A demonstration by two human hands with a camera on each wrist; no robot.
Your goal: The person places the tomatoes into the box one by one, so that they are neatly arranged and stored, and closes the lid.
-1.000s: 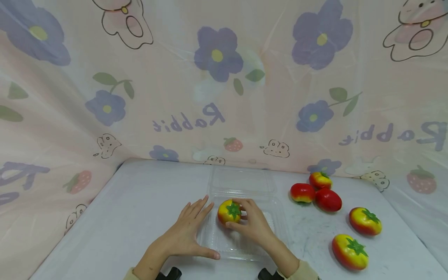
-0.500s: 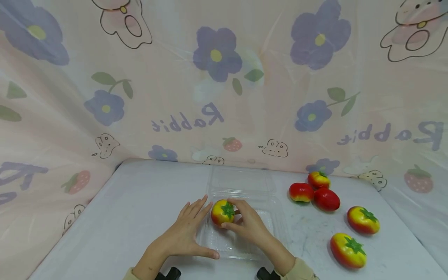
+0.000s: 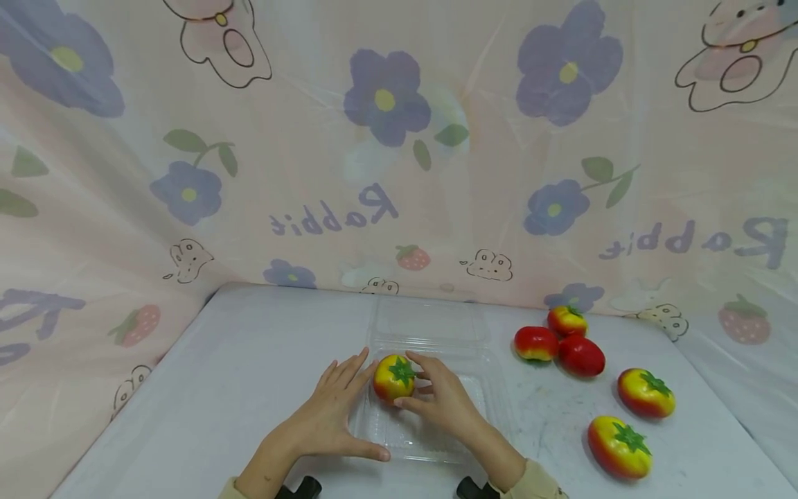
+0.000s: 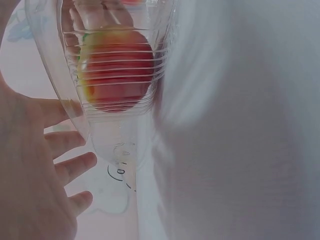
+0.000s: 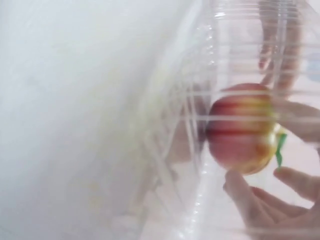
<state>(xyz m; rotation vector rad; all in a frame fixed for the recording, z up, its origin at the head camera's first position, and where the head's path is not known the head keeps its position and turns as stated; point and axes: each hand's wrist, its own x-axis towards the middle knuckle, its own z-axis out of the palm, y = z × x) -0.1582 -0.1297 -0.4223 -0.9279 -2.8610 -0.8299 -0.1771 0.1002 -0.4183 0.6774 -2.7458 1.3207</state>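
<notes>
A yellow-and-red toy tomato with a green star-shaped calyx sits in the left part of a clear plastic box. My right hand reaches into the box, thumb and fingers curled about the tomato's right side, with their tips at its edge. Along the box's left side my left hand is spread, fingers straight and thumb by the front edge. Through the ribbed wall in the left wrist view, the tomato appears near the box's bottom. The right wrist view shows right-hand fingers close against the tomato.
The box's clear lid lies folded back. To the right, several more toy tomatoes rest on the white table: a group with a red one, then one and another nearer. A patterned curtain hangs behind.
The toy tomato has shifted left inside the box, with my right hand following it partway. Its fingertips now sit nearer the tomato's right edge. My left hand has stayed in place.
</notes>
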